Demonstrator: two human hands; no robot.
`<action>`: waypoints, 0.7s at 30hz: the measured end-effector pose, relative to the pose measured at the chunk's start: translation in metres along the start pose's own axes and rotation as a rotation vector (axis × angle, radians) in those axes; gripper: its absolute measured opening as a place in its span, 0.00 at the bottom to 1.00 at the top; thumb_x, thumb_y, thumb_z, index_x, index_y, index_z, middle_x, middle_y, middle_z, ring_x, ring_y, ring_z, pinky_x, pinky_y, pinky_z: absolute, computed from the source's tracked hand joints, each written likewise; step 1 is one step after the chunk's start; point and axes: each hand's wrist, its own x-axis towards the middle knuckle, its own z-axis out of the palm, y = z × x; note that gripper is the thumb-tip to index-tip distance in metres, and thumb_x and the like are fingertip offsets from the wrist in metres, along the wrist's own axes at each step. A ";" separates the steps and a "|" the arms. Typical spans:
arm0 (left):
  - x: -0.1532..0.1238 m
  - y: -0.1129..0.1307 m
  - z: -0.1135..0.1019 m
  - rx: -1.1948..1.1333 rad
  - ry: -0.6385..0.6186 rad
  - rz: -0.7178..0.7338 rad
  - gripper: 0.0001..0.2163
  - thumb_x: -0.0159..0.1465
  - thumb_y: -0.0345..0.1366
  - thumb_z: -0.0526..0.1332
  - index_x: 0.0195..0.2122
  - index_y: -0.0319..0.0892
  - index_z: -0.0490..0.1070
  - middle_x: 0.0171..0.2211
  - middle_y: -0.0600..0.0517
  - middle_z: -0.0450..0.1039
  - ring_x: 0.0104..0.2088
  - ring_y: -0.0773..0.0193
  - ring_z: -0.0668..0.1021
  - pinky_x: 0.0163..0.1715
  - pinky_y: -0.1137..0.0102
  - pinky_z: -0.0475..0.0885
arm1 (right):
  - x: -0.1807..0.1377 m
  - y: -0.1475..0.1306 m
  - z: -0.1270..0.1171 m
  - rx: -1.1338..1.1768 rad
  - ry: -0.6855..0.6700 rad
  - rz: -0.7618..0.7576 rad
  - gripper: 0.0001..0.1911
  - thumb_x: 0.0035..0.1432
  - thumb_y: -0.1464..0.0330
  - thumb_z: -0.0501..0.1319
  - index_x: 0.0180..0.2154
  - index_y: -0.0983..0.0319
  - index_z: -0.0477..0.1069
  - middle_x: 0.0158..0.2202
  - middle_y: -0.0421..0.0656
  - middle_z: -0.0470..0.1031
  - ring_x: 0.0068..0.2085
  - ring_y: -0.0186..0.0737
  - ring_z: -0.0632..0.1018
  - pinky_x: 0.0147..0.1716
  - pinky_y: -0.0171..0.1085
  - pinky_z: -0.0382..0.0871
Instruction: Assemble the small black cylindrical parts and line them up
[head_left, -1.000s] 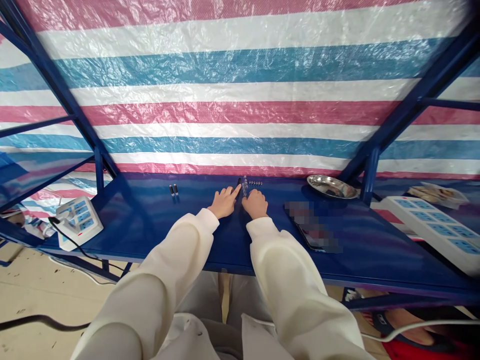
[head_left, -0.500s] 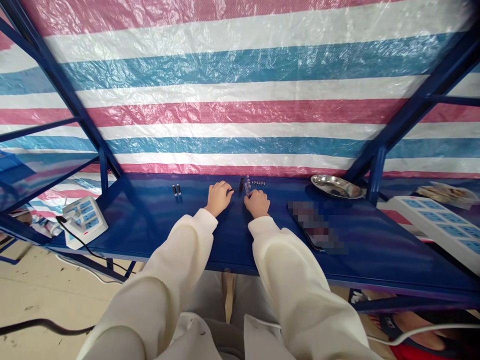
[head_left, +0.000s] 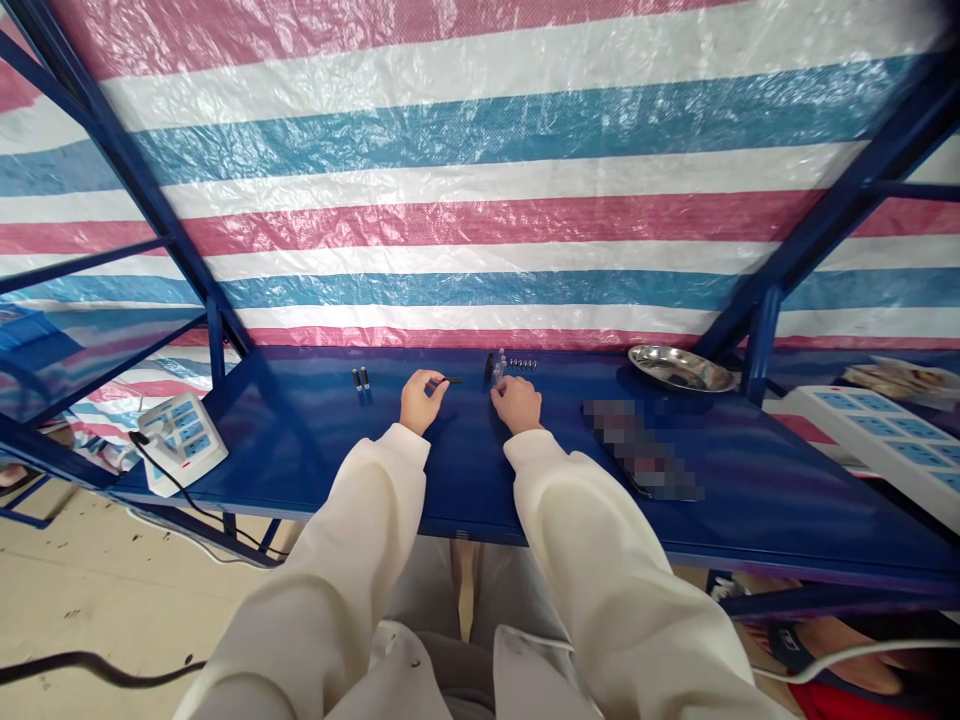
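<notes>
Pinching slim black rod [head_left: 454, 380] in left hand [head_left: 424, 402], long axis crosswise, free end rightward toward clear parts [head_left: 500, 369]. Have right hand [head_left: 517, 403] at near side of those, nearer than left; can't tell if gripping. See dark pieces [head_left: 489, 366] just left of clear parts, small coils [head_left: 523, 364] right.

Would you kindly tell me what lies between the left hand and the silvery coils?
The head view shows a black stick, dark pieces, then clear pieces.

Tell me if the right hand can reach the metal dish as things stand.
Probably yes: the metal dish lies uncovered, farther right than the right hand, and the pixelated dark object seems to sit on the near side of the straight path.
</notes>
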 end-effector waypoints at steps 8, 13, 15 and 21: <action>-0.001 0.004 0.000 -0.050 -0.008 0.046 0.02 0.58 0.33 0.61 0.31 0.41 0.71 0.33 0.52 0.73 0.28 0.70 0.73 0.30 0.73 0.69 | -0.010 -0.019 -0.006 -0.011 -0.041 -0.326 0.07 0.57 0.68 0.54 0.31 0.62 0.69 0.34 0.45 0.74 0.39 0.40 0.71 0.35 0.36 0.55; -0.001 0.004 0.000 -0.046 0.009 0.036 0.03 0.58 0.33 0.60 0.31 0.41 0.71 0.32 0.52 0.73 0.27 0.70 0.73 0.27 0.74 0.67 | -0.011 -0.019 -0.007 0.010 -0.047 -0.351 0.06 0.56 0.69 0.55 0.30 0.62 0.69 0.32 0.43 0.73 0.37 0.39 0.71 0.34 0.35 0.55; -0.001 0.005 0.000 -0.058 0.015 0.040 0.03 0.58 0.34 0.60 0.31 0.41 0.71 0.32 0.52 0.73 0.27 0.70 0.73 0.26 0.74 0.67 | -0.011 -0.019 -0.006 0.025 -0.053 -0.348 0.06 0.55 0.69 0.56 0.30 0.62 0.69 0.31 0.42 0.73 0.36 0.38 0.71 0.33 0.34 0.55; 0.000 0.006 0.001 -0.064 0.031 0.031 0.06 0.59 0.38 0.60 0.31 0.41 0.71 0.32 0.51 0.73 0.27 0.70 0.73 0.23 0.74 0.65 | -0.011 -0.019 -0.004 0.059 -0.063 -0.355 0.05 0.54 0.69 0.56 0.29 0.62 0.69 0.29 0.41 0.72 0.34 0.36 0.71 0.32 0.33 0.56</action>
